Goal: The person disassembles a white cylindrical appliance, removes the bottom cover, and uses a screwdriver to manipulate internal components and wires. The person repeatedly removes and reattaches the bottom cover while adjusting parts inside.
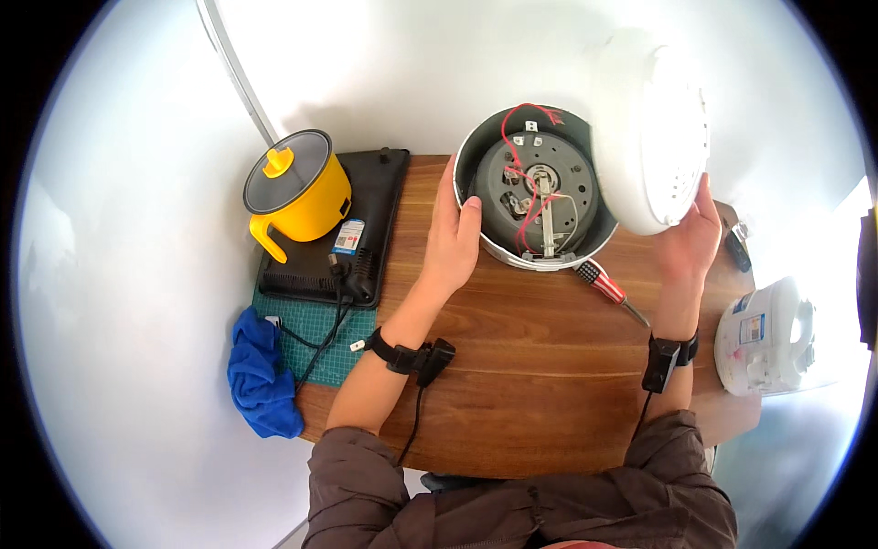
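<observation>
An opened rice cooker body [574,179] sits on the wooden table, with a round grey metal plate, red wires and metal brackets showing inside. My left hand [450,240] is closed around its left rim, thumb over the edge. My right hand [688,236] grips the lower edge of a round white bottom cover [631,137] with vent holes. The cover is raised and tilted at the body's right side, hiding part of its right rim; I cannot tell whether they touch. A screwdriver [605,284] with a striped and starred handle lies just below the body, its tip to the lower right.
At left, a yellow pot [315,209] with a glass lid stands on a black flat appliance [380,215] with a cord. A green cutting mat [343,364] and a blue cloth [261,375] lie nearer. At right are a white appliance [745,343] and a small black object [737,249].
</observation>
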A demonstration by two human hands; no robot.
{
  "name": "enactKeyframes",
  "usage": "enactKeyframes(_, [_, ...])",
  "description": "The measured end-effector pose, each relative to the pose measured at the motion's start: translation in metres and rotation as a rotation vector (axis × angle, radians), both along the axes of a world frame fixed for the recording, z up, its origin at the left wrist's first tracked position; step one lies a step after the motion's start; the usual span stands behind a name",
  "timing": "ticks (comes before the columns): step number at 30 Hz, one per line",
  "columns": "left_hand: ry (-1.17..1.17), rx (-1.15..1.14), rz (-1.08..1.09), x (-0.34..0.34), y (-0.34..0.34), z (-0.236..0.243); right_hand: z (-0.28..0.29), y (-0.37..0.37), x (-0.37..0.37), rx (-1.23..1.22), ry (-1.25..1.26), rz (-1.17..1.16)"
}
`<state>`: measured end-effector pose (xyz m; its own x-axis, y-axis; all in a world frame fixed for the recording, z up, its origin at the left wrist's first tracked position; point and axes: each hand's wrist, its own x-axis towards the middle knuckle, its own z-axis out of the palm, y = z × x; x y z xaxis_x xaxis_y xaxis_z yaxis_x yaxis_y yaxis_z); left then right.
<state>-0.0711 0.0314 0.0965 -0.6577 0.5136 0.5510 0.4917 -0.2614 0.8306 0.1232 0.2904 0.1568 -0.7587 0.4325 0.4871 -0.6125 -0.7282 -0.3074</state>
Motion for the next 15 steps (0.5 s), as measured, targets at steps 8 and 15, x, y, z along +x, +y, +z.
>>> enactKeyframes(8, [-0.027, -0.014, 0.009, 0.008, 0.002, 0.005, 0.0, 0.013, -0.004, -0.073, -0.042, 0.114])
enactKeyframes(15, [-0.015, -0.01, -0.007, 0.01, 0.003, 0.008, -0.005, 0.029, 0.004, -0.101, -0.17, 0.08])
